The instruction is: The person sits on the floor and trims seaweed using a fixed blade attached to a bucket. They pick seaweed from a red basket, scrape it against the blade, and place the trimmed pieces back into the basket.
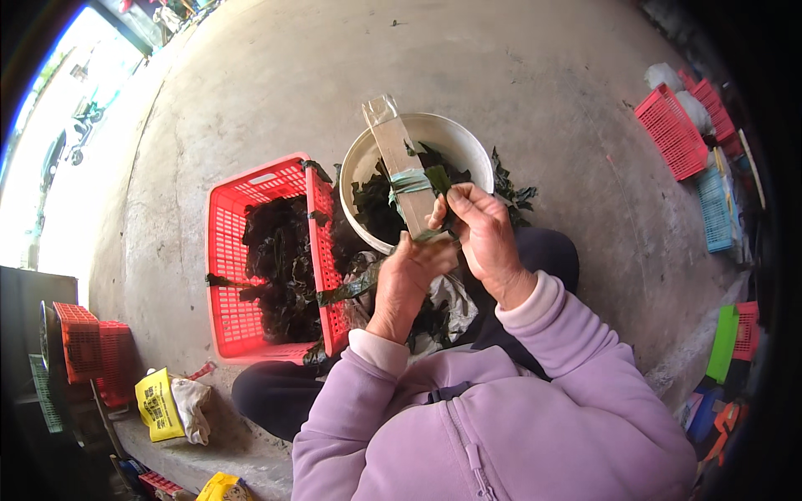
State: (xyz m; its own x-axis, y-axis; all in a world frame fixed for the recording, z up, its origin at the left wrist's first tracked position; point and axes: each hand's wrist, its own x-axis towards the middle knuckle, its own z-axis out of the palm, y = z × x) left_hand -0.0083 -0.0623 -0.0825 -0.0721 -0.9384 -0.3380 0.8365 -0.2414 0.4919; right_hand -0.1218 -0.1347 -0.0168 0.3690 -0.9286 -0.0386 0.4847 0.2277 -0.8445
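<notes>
My right hand [484, 238] is closed, thumb against bent fingers, on a dark green strip of seaweed [438, 178]. Close to its left, my left hand [411, 277] is smeared by motion at the lower end of a wooden board [393, 146], so its fingers are unclear. Green string [409, 181] is wound around the board. The board slants over a white bucket [482, 157] that holds more dark seaweed [376, 204]. Left of the bucket, a red plastic basket [224, 217] contains a dark, wet-looking heap of seaweed [280, 250].
Seaweed [511, 188] also lies on the concrete floor [276, 75] right of the bucket. Red crates [672, 129] and a blue basket [714, 209] stand far right. At the lower left are a yellow bag [159, 407] and red baskets [113, 359].
</notes>
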